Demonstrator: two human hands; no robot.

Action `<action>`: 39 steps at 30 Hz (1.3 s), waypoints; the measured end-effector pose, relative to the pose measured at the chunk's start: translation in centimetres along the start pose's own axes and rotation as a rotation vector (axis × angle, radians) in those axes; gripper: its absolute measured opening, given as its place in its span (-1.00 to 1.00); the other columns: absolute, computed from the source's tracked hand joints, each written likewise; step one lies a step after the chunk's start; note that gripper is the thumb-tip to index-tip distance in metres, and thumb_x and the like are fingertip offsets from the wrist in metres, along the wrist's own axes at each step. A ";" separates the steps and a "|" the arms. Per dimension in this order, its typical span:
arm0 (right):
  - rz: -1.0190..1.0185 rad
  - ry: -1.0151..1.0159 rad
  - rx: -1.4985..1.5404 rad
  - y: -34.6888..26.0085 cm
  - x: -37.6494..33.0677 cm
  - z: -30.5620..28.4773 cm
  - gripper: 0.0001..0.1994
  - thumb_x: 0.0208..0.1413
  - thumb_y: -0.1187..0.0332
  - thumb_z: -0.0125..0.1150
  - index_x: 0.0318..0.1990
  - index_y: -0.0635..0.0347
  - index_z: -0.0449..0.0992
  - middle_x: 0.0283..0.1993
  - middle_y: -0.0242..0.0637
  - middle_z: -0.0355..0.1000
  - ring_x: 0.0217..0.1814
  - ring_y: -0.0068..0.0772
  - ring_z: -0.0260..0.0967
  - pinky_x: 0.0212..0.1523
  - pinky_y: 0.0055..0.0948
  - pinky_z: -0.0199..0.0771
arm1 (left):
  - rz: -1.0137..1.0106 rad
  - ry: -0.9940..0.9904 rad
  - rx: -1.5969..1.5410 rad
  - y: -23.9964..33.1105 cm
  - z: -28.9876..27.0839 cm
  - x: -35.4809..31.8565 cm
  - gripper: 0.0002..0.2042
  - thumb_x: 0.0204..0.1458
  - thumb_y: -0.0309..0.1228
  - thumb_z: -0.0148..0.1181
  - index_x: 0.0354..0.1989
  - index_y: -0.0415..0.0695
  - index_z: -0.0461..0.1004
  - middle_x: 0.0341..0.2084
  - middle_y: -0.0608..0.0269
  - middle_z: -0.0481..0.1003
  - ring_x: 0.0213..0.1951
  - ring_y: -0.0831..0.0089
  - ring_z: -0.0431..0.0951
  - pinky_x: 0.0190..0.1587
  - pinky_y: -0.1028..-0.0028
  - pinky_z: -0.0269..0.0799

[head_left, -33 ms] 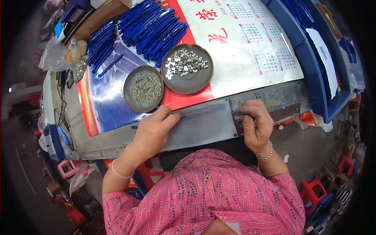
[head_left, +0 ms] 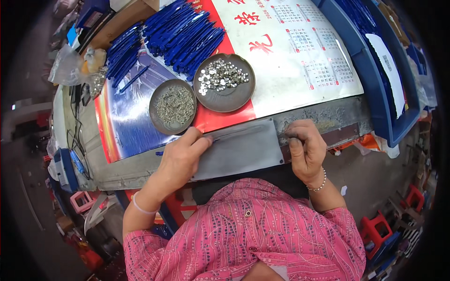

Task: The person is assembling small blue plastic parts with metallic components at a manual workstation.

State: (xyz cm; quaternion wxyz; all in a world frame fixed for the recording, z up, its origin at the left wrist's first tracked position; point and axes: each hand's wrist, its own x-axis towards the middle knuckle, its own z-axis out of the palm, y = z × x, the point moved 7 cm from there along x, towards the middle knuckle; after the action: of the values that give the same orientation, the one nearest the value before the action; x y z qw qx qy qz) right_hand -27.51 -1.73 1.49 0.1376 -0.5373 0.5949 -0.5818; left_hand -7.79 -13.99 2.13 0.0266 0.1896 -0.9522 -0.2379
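Observation:
My left hand (head_left: 180,154) is closed over the left end of a flat grey plate (head_left: 248,157) at the table's near edge. It grips a slim blue piece (head_left: 159,153), whose end shows left of the hand; the rest is mostly covered by my fingers. My right hand (head_left: 307,150) is pinched beside the plate's right end, its fingertips darkened; what they hold, if anything, is hidden. Beyond the left hand stands a round dark dish (head_left: 156,119) of small metal pins (head_left: 174,105). Touching it, a larger dish (head_left: 229,100) holds small shiny discs (head_left: 222,77).
Slender blue pieces (head_left: 185,40) lie heaped at the far left, on a printed calendar sheet (head_left: 290,89). Plastic bags (head_left: 65,65) sit at the left edge. A blue bin (head_left: 370,79) with more blue pieces stands on the right. Red stools (head_left: 375,229) are on the floor.
My left hand has shifted very slightly left over the plate. My right hand holds the same pinch in the same place.

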 end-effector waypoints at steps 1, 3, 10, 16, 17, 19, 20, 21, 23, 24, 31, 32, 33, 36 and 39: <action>-0.038 -0.010 -0.019 -0.2 0.0 0.1 -0.92 0.09 0.48 0.12 -0.33 0.32 0.39 -0.39 -0.15 0.38 -0.40 -0.27 0.34 -0.39 -0.45 0.36 | -0.045 0.023 -0.019 -0.4 -0.2 -0.3 -0.72 -0.17 -0.62 0.01 -0.21 -0.14 0.38 -0.42 0.10 0.30 -0.48 0.08 0.43 -0.48 0.21 0.36; -0.059 -0.003 -0.011 -0.5 0.2 0.2 -0.92 0.08 0.48 0.12 -0.34 0.32 0.39 -0.40 -0.15 0.38 -0.41 -0.25 0.33 -0.39 -0.43 0.35 | -0.040 0.044 -0.019 0.6 -0.6 0.6 -0.74 -0.17 -0.62 0.01 -0.24 -0.15 0.38 -0.43 0.10 0.30 -0.49 0.07 0.43 -0.49 0.20 0.35; -0.073 -0.012 -0.071 -1.1 0.1 0.5 -0.93 0.08 0.50 0.12 -0.34 0.30 0.38 -0.41 -0.14 0.36 -0.42 -0.20 0.33 -0.38 -0.41 0.36 | 0.087 0.055 -0.031 4.2 1.9 5.7 -0.87 -0.17 -0.60 0.02 -0.39 -0.19 0.31 -0.42 0.06 0.30 -0.43 0.04 0.44 -0.45 0.13 0.33; 0.001 -0.097 0.019 -2.6 -1.1 1.5 -0.93 0.13 0.50 0.04 -0.32 0.33 0.39 -0.35 -0.18 0.37 -0.37 -0.38 0.30 -0.32 -0.52 0.31 | 0.002 0.124 -0.004 2.6 1.0 1.9 -0.80 -0.13 -0.62 0.04 -0.28 -0.19 0.37 -0.42 0.07 0.32 -0.38 0.07 0.44 -0.42 0.20 0.34; 0.020 -0.145 0.043 -3.0 -1.3 2.2 -0.93 0.12 0.50 0.04 -0.32 0.33 0.39 -0.35 -0.19 0.37 -0.37 -0.40 0.29 -0.33 -0.52 0.31 | -0.027 0.183 -0.045 2.4 0.9 1.4 -0.76 -0.11 -0.65 0.07 -0.21 -0.19 0.41 -0.43 0.10 0.35 -0.37 0.12 0.44 -0.42 0.28 0.34; 0.076 -0.197 0.080 -3.4 -1.3 3.4 -0.92 0.12 0.49 0.05 -0.30 0.33 0.39 -0.34 -0.19 0.37 -0.37 -0.41 0.29 -0.34 -0.53 0.29 | 0.026 0.281 -0.213 2.7 0.4 0.7 -0.75 -0.06 -0.65 0.06 -0.16 -0.21 0.41 -0.41 0.13 0.39 -0.39 0.23 0.46 -0.43 0.36 0.36; 0.096 -0.225 0.086 -3.7 -1.2 4.0 -0.91 0.12 0.48 0.05 -0.29 0.33 0.39 -0.34 -0.19 0.37 -0.37 -0.43 0.29 -0.34 -0.54 0.30 | 0.079 0.371 -0.392 3.0 0.1 -0.2 -0.75 -0.01 -0.65 0.06 -0.12 -0.24 0.40 -0.40 0.16 0.44 -0.41 0.34 0.48 -0.43 0.45 0.38; 0.116 -0.249 0.087 -3.9 -1.0 4.4 -0.90 0.12 0.47 0.06 -0.27 0.33 0.38 -0.34 -0.20 0.37 -0.37 -0.44 0.29 -0.34 -0.56 0.30 | 0.076 0.369 -0.397 4.0 -0.2 -0.8 -0.75 -0.01 -0.65 0.06 -0.12 -0.24 0.40 -0.40 0.16 0.44 -0.41 0.34 0.48 -0.43 0.45 0.38; 0.153 -0.252 0.133 -3.8 -1.0 4.9 -0.89 0.15 0.45 0.05 -0.24 0.32 0.37 -0.34 -0.25 0.37 -0.36 -0.54 0.28 -0.34 -0.60 0.30 | -0.395 0.241 -1.165 3.5 1.4 -2.6 -0.76 0.09 -0.60 0.01 -0.04 -0.28 0.36 -0.38 0.19 0.48 -0.44 0.54 0.47 -0.42 0.60 0.40; 0.237 -0.288 0.228 -3.4 -0.9 5.4 -0.89 0.17 0.44 0.03 -0.23 0.31 0.37 -0.33 -0.28 0.36 -0.36 -0.58 0.27 -0.34 -0.63 0.29 | -0.365 0.290 -1.326 3.6 1.8 -3.1 -0.77 0.15 -0.56 -0.03 -0.03 -0.29 0.33 -0.37 0.17 0.48 -0.49 0.62 0.44 -0.44 0.66 0.40; 0.274 -0.429 0.420 -4.8 -0.3 7.7 -0.92 0.19 0.48 -0.02 -0.33 0.31 0.32 -0.35 -0.34 0.32 -0.41 -0.67 0.20 -0.39 -0.68 0.24 | -0.365 0.293 -1.672 4.5 3.8 -5.2 -0.82 0.15 -0.51 0.00 -0.09 -0.25 0.33 -0.40 0.17 0.49 -0.51 0.61 0.42 -0.47 0.69 0.32; 0.237 -0.458 0.421 -5.2 -0.2 8.0 -0.92 0.18 0.50 -0.03 -0.36 0.30 0.30 -0.37 -0.33 0.32 -0.43 -0.67 0.18 -0.41 -0.67 0.23 | -0.368 0.298 -1.680 4.4 4.0 -5.4 -0.82 0.15 -0.51 0.00 -0.09 -0.25 0.33 -0.40 0.17 0.49 -0.51 0.61 0.42 -0.47 0.69 0.32; 0.242 -0.466 0.418 -5.3 -0.2 8.1 -0.92 0.18 0.50 -0.03 -0.36 0.30 0.30 -0.37 -0.33 0.32 -0.43 -0.67 0.18 -0.41 -0.67 0.23 | -0.355 0.291 -1.693 4.4 4.1 -5.5 -0.83 0.16 -0.50 0.01 -0.10 -0.24 0.33 -0.41 0.22 0.48 -0.52 0.65 0.39 -0.47 0.69 0.30; 0.155 -0.495 0.352 -5.8 -0.3 8.4 -0.93 0.15 0.53 -0.04 -0.38 0.30 0.29 -0.42 -0.30 0.31 -0.45 -0.64 0.18 -0.44 -0.64 0.22 | -0.335 0.294 -1.725 4.5 4.4 -6.1 -0.85 0.17 -0.49 0.01 -0.11 -0.22 0.34 -0.43 0.27 0.48 -0.53 0.71 0.35 -0.48 0.70 0.26; 0.122 -0.496 0.360 -6.0 -0.5 8.6 -0.92 0.12 0.53 -0.03 -0.40 0.30 0.27 -0.44 -0.27 0.30 -0.47 -0.58 0.19 -0.45 -0.60 0.22 | -0.327 0.298 -1.747 4.6 4.5 -6.4 -0.86 0.17 -0.48 0.02 -0.13 -0.22 0.35 -0.44 0.28 0.47 -0.54 0.73 0.32 -0.50 0.71 0.23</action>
State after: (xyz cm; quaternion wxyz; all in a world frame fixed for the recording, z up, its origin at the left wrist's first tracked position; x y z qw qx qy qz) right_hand -17.64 -4.53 3.88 0.4062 -0.5930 0.4619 -0.5196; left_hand -4.11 -5.88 0.52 0.2503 0.2639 -0.3800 -0.8505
